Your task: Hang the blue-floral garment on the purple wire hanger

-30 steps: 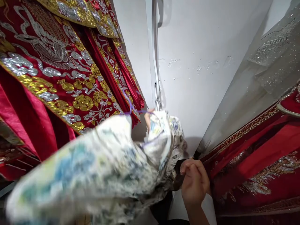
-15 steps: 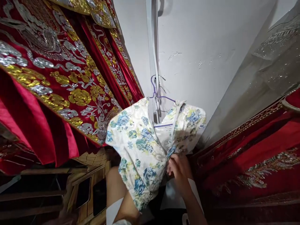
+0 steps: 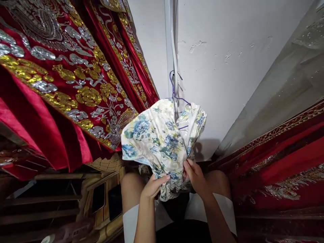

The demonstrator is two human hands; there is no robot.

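A white blouse with blue and yellow flowers (image 3: 162, 141) hangs in front of me on a thin purple hanger (image 3: 172, 84). The hanger's hook is caught at a pale vertical rail (image 3: 171, 40) on the wall. My left hand (image 3: 153, 186) grips the lower part of the blouse, its thumb across the front and its other fingers hidden behind the cloth. With thumb and fingers closed, my right hand (image 3: 193, 173) pinches the blouse's front edge below the V-shaped neckline. The hem bunches between the two hands above my lap.
Red garments with gold and silver embroidery (image 3: 88, 96) hang at the left. Below them stands a wooden slatted rack (image 3: 101, 199). On the right are a sheer white fabric (image 3: 286, 74) and another red beaded garment (image 3: 286, 162). Behind is a white wall (image 3: 222, 40).
My left hand has come up from beneath the blouse and now holds its lower front. The blouse has turned, its right side narrower in view and its hem raised. My right hand keeps its pinch.
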